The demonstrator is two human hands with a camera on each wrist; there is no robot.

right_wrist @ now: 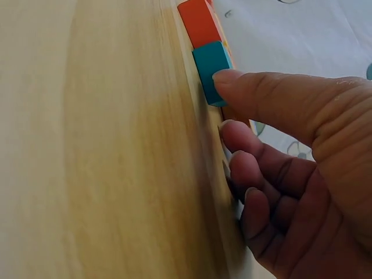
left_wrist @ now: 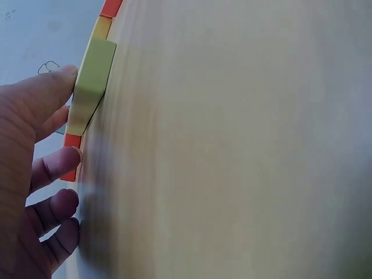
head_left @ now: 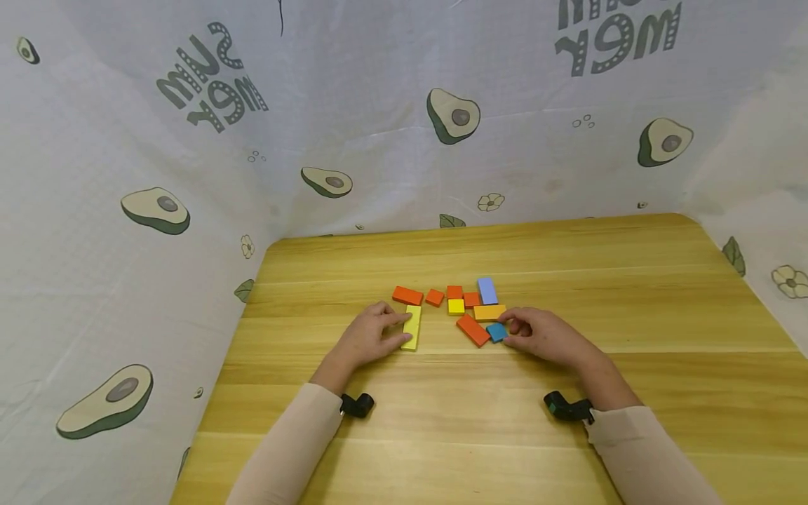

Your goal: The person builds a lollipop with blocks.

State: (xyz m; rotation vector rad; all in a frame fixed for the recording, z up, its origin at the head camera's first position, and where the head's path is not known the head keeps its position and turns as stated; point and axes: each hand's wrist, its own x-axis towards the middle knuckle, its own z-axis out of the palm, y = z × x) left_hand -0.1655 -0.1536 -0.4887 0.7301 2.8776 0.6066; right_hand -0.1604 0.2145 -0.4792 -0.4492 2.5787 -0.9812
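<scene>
My left hand (head_left: 368, 335) is on the left of the group of blocks. Its thumb and index fingertips touch a long yellow block (head_left: 412, 327) lying lengthwise away from me, while the other fingers are bent loosely beside it. From the right, my right hand (head_left: 543, 335) reaches a small blue block (head_left: 496, 332) and pinches it, with the thumb on its edge; in the right wrist view the thumb hides the index finger. Against the blue block lies a long red block (head_left: 472, 330), slanted. A long orange block (head_left: 489, 313) lies just beyond, close to the right index finger.
Farther back are another long red block (head_left: 407, 295), a small red block (head_left: 434, 298), two more small red ones, a small yellow block (head_left: 456, 307) and an upright-lying lavender block (head_left: 487, 290). All rest on a wooden table (head_left: 353, 449). A printed cloth (head_left: 379, 140) hangs around it.
</scene>
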